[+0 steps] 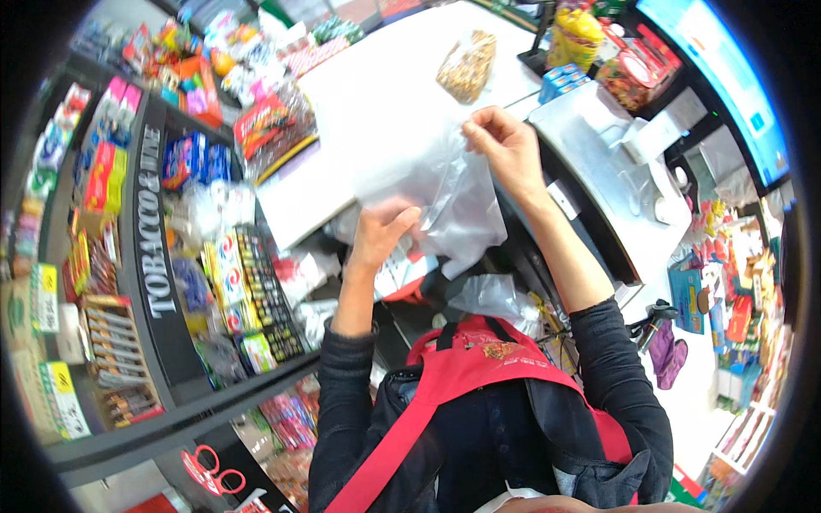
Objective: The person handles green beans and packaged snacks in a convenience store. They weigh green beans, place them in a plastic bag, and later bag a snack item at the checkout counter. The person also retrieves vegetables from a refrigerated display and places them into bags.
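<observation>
A translucent plastic bag (458, 199) is spread between my hands over the near edge of a white counter (359, 122). My right hand (510, 151) pinches its upper right edge between thumb and fingers. At its lower left, my left hand (385, 234) grips the bag with the thumb in front, and the other fingers show blurred through the film. The bag looks flat, with nothing visible inside. Beyond it on the counter lies a clear bag of small tan pieces (468, 67), perhaps nuts or a snack mix.
Snack packets (276, 128) lie at the counter's left. A dark shelf unit (151, 224) holds boxes and sweets. To the right stand a grey-white appliance (609, 141), blue boxes (561, 82) and a lit screen (737, 83). Red scissors (211, 471) lie lower left.
</observation>
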Demonstrator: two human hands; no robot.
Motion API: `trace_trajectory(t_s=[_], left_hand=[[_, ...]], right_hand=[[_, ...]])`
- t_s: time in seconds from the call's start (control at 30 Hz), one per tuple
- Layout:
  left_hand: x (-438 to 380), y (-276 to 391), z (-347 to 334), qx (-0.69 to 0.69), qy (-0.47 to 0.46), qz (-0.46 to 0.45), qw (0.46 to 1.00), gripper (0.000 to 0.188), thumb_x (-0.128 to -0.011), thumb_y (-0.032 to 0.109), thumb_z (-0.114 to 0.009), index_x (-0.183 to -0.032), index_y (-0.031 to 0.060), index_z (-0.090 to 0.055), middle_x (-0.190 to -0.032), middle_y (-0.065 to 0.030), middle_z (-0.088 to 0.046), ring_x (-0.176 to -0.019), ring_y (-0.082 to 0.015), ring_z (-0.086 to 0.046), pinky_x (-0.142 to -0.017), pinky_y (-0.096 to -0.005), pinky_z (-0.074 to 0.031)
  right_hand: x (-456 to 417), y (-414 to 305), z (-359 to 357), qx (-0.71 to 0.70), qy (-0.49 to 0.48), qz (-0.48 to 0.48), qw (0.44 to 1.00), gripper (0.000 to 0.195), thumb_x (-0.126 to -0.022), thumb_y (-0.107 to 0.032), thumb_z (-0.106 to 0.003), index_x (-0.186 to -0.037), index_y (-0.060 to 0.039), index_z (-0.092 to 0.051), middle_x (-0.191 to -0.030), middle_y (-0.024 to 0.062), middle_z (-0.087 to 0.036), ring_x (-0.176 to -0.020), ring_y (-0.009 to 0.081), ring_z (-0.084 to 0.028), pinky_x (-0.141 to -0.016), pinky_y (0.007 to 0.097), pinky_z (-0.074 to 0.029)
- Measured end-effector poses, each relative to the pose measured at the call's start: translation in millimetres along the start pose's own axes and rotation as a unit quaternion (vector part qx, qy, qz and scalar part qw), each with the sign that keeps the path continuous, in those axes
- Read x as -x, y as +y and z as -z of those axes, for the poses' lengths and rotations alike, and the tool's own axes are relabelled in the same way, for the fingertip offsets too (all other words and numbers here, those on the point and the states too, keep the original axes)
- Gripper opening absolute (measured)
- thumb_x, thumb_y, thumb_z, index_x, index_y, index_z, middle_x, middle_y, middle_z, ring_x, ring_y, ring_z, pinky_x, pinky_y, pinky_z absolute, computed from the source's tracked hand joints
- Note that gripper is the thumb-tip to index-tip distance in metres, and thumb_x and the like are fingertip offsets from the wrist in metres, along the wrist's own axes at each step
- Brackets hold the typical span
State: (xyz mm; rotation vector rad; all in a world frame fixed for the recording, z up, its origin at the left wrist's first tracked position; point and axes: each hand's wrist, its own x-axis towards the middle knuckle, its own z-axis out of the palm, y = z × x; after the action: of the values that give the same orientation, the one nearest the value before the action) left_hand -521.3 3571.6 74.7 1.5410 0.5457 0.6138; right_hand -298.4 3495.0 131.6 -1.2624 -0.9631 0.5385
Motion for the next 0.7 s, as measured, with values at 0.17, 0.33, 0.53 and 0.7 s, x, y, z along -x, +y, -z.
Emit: trace_trajectory(t_s=[0.17, 0.33, 0.53, 0.7], left_hand=[[-39, 17, -9, 0.173, 0.171, 0.034, 0.969, 0.028, -0.095, 0.024, -0.047, -0.074, 0.0050, -0.051, -0.058, -0.0024, -0.051, -0.048, -0.0135, -0.052, -0.046, -0.0268, -0.044], [-54, 28, -25, 0.231, 0.251, 0.050, 0.939, 0.029, -0.096, 0.027, -0.046, -0.071, 0.0111, -0.046, -0.060, 0.0031, -0.041, -0.049, -0.0091, -0.040, -0.044, -0.0260, -0.035], [-68, 23, -6, 0.301, 0.305, 0.053, 0.902, 0.025, -0.095, 0.026, -0.047, -0.075, 0.0122, -0.049, -0.061, 0.0043, -0.046, -0.052, -0.0099, -0.045, -0.046, -0.0264, -0.037], [-94, -3, 16, 0.440, 0.269, 0.144, 0.845, 0.029, -0.097, 0.027, -0.040, -0.112, 0.0050, -0.052, -0.107, -0.0074, -0.059, -0.099, -0.0239, -0.056, -0.087, -0.0415, -0.045]], right_hand=[[25, 4, 10, 0.283, -0.020, 0.092, 0.955, 0.066, -0.069, -0.027, -0.075, -0.120, 0.0002, -0.043, -0.112, 0.0192, -0.050, -0.100, 0.0343, -0.052, -0.081, 0.0412, -0.044], [54, 1, -4, 0.351, -0.174, 0.207, 0.897, 0.074, -0.063, -0.025, -0.077, -0.123, -0.0013, -0.043, -0.115, 0.0144, -0.050, -0.106, 0.0306, -0.049, -0.088, 0.0392, -0.038], [29, 42, 17, 0.262, -0.121, 0.231, 0.929, 0.011, -0.072, -0.007, -0.065, -0.083, -0.0033, -0.062, -0.075, 0.0124, -0.057, -0.072, 0.0334, -0.057, -0.063, 0.0398, -0.045], [19, 52, 16, 0.335, -0.235, 0.163, 0.898, 0.029, -0.071, -0.007, -0.067, -0.099, -0.0051, -0.058, -0.093, 0.0116, -0.057, -0.092, 0.0325, -0.055, -0.074, 0.0397, -0.044]])
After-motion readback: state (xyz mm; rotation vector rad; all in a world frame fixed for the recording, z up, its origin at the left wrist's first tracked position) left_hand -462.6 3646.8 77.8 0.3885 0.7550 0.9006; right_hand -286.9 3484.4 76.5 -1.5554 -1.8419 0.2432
